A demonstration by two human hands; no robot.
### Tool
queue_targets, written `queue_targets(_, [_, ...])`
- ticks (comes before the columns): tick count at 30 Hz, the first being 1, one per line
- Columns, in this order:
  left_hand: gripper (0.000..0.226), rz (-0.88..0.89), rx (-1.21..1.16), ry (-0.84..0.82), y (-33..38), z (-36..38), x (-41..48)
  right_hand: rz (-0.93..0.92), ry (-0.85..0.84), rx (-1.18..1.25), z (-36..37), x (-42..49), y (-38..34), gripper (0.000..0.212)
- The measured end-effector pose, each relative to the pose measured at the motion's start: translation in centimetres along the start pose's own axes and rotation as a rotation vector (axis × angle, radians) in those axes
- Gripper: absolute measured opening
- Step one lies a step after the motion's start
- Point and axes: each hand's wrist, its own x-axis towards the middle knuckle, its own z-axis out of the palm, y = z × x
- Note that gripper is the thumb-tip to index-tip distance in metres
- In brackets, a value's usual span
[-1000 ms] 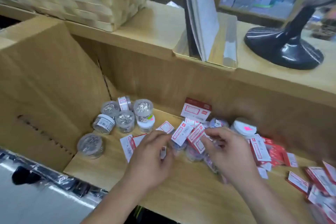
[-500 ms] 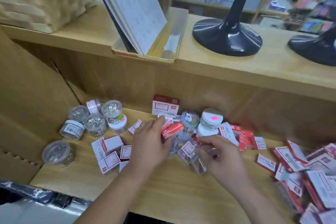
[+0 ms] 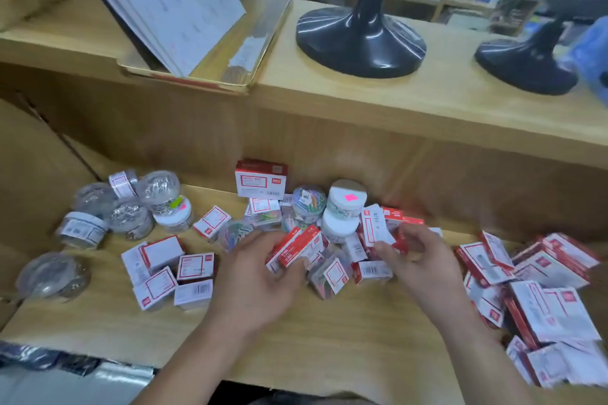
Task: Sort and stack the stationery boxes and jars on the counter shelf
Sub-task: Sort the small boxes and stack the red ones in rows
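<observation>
On the wooden shelf [image 3: 329, 339] lie many small red-and-white boxes and round jars. My left hand [image 3: 260, 276] grips a couple of red boxes [image 3: 296, 248] in the middle pile. My right hand [image 3: 418, 260] pinches a white-faced box [image 3: 375, 228] beside two stacked white-lidded jars [image 3: 345, 204]. A jar of coloured clips [image 3: 307, 202] stands behind the pile. Clear jars of silver clips [image 3: 131, 207] cluster at the left. Several small boxes [image 3: 171, 270] lie grouped left of my left hand. A bigger box [image 3: 261, 179] stands upright at the back wall.
A heap of larger red-and-white boxes [image 3: 539, 293] fills the shelf's right end. One clear jar [image 3: 52, 276] lies near the left front corner. On the counter above stand two black fan bases [image 3: 360, 39], and a gold tray [image 3: 230, 52] holds leaning papers.
The camera has swung right and closer. My left hand has taken hold of red boxes from the pile. My right hand has lifted and now pinches a white-faced box.
</observation>
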Motion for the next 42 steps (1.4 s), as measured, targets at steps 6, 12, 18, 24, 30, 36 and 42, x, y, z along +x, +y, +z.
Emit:
queue_targets(6, [0.031, 0.054, 0.025, -0.019, 1.3, 1.7, -1.5, 0.018, -0.075, -0.079, 1.5, 1.2, 0.4, 0.034])
queue_targets(12, [0.027, 0.069, -0.022, -0.027, 0.9, 0.9, -2.1, 0.04, -0.046, -0.093, 1.6, 1.6, 0.1, 0.059])
queue_targets(18, [0.025, 0.054, -0.031, -0.022, 0.9, 0.3, -2.4, -0.048, 0.018, -0.223, 1.6, 1.5, 0.4, 0.051])
queue_targets(24, [0.028, 0.041, -0.057, -0.043, 1.8, 0.5, -1.5, -0.003, -0.014, -0.282, 1.3, 1.9, 0.2, 0.051])
queue_targets(30, [0.027, 0.1, -0.066, -0.12, 2.9, 2.0, -0.8, -0.03, 0.081, 0.071, -2.3, -0.3, -1.2, 0.03])
queue_targets(36, [0.035, 0.133, -0.061, -0.2, 3.8, 5.1, -0.7, 0.071, 0.073, 0.135, -4.8, -4.7, 2.2, 0.023])
queue_targets(42, [0.031, 0.046, 0.034, -0.212, 2.7, 3.9, -0.7, 0.159, 0.057, 0.209, 0.7, -9.3, 3.1, 0.025])
